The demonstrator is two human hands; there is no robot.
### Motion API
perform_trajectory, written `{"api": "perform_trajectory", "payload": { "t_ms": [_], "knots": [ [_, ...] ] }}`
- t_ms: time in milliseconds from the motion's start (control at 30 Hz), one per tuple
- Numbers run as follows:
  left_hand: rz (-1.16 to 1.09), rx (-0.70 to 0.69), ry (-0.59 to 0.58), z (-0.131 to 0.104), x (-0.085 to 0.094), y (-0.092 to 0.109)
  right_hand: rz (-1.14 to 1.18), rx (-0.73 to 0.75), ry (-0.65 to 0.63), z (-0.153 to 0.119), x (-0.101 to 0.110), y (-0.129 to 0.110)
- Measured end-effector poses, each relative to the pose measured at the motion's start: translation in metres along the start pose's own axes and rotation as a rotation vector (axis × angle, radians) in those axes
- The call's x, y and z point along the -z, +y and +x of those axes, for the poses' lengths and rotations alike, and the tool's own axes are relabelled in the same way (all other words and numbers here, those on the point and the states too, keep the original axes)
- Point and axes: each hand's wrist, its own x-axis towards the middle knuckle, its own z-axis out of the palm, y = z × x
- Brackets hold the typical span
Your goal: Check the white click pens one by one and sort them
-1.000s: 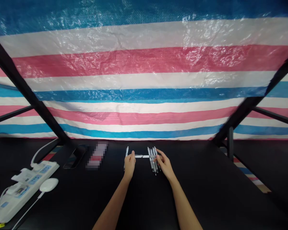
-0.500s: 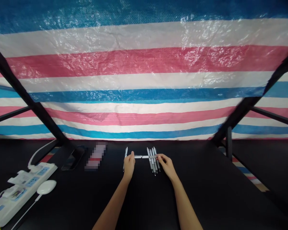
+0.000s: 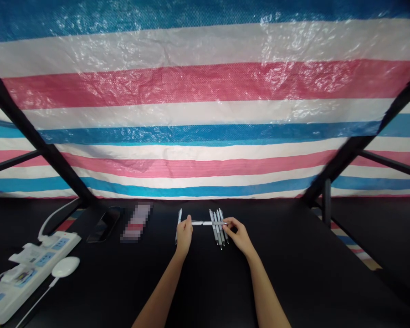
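A white pen with a grey grip is stretched level between my two hands, above the black tabletop. My left hand is closed around its left end, thumb on top. At the grey right end, the thumb and fingertips of my right hand pinch the tip. Behind and below the held pen, several similar white-and-grey pens lie side by side, close to my right fingers. Another white pen lies at my left hand, partly hidden by it.
To the left are a dark phone and a blurred-out flat item. A white power strip with plugs and a white round charger with its cable sit farther left. Black frame bars and a striped sheet stand behind.
The camera view has shifted slightly. My right fingers have moved a little on the pen's tip end, while my left hand keeps the same hold.
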Motion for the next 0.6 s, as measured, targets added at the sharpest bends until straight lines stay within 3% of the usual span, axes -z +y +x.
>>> {"api": "perform_trajectory", "payload": {
  "t_ms": [167,600],
  "knots": [
    [-0.019,-0.012,-0.009,-0.0005,0.0003,0.0001,-0.016,-0.009,-0.056,-0.0005,-0.0006,-0.0005],
    [0.024,-0.01,-0.006,0.0,-0.0003,-0.0015,0.0,0.004,-0.042,-0.0008,-0.001,-0.0011]
  ]
}}
